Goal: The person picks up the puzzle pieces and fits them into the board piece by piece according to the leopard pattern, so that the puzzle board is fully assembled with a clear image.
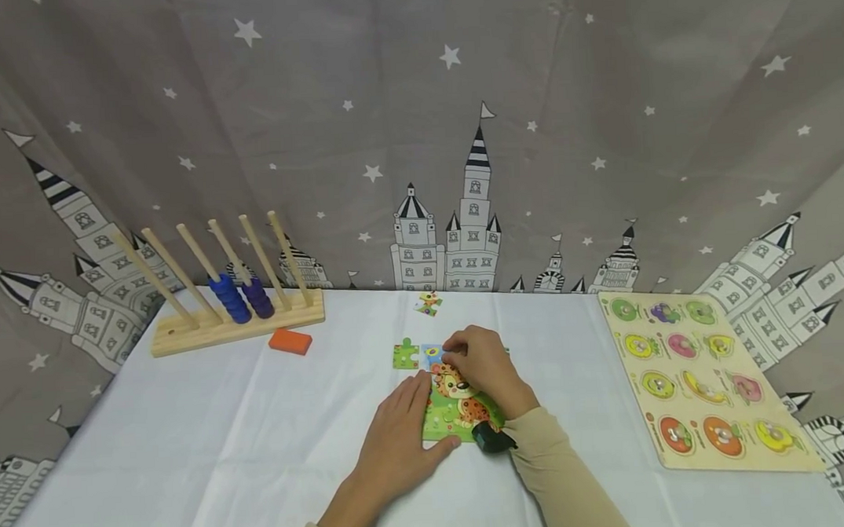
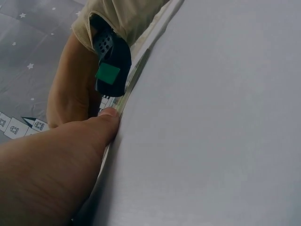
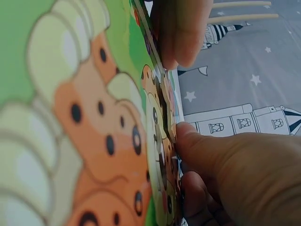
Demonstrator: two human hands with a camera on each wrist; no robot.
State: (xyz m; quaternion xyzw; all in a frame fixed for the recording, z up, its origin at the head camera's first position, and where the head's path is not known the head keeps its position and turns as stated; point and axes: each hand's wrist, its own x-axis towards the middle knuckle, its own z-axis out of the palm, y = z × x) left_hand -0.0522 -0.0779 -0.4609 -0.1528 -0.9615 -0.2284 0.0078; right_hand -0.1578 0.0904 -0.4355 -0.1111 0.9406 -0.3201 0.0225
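Observation:
A jigsaw puzzle with a spotted leopard cub on green (image 1: 441,417) lies on the white-covered table. My left hand (image 1: 395,431) rests along its left side with fingers extended, its thumb at the bottom edge. At the top of the picture, my right hand (image 1: 488,364) pinches a jigsaw piece (image 3: 170,113), mostly hidden by the fingers in the head view. The right wrist view shows that piece slightly raised, with a dark gap beside the cub's face. A green jigsaw piece (image 1: 405,355) lies just beyond the upper left corner, beside a blue one (image 1: 433,353).
Another loose jigsaw piece (image 1: 428,303) lies near the back edge. At left stands a wooden peg rack (image 1: 241,332) with blue and purple rings, an orange block (image 1: 290,341) before it. A wooden fruit puzzle board (image 1: 688,368) lies at right. A grey castle-print curtain (image 1: 401,99) hangs behind.

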